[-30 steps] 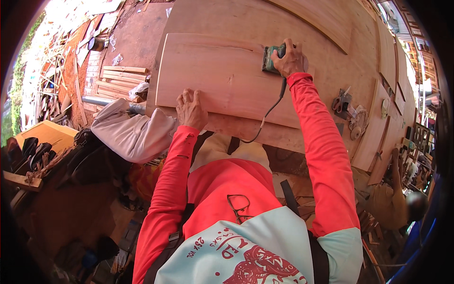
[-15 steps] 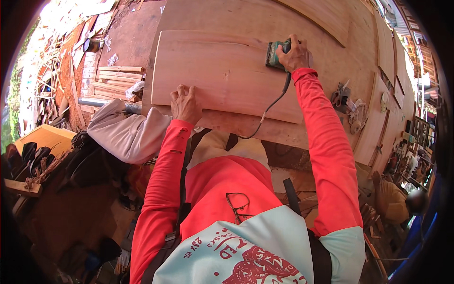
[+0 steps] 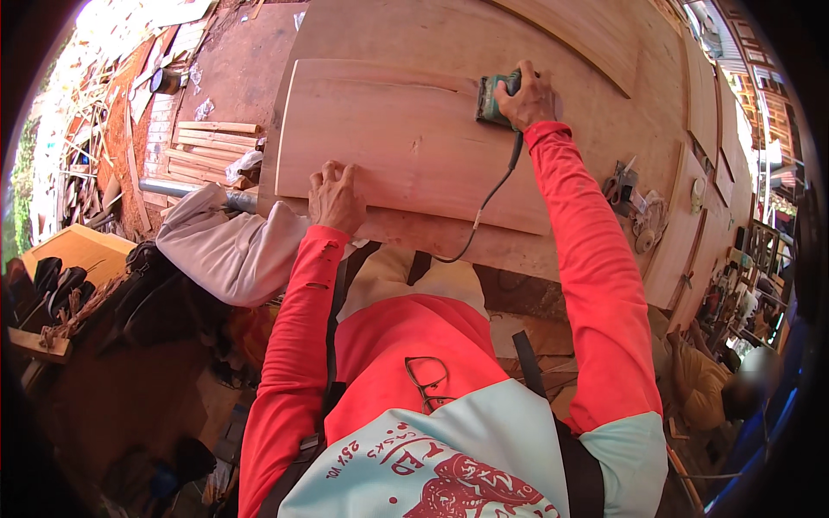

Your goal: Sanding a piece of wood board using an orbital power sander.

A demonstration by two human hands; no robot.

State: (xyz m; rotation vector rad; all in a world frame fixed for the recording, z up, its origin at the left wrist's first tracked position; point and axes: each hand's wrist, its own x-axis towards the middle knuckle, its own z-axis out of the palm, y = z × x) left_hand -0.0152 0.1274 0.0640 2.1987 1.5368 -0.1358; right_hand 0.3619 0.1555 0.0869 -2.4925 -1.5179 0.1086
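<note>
Sander near panel's far edge

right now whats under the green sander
The green sander sits on the far edge of the pale wood panel, gripped by the right hand. Its pad and the wood directly beneath are hidden.

Open-air woodworking workshop
Wide wooden boards cover the bench, cut planks and offcuts litter the dirt ground, more panels lean alongside
</note>
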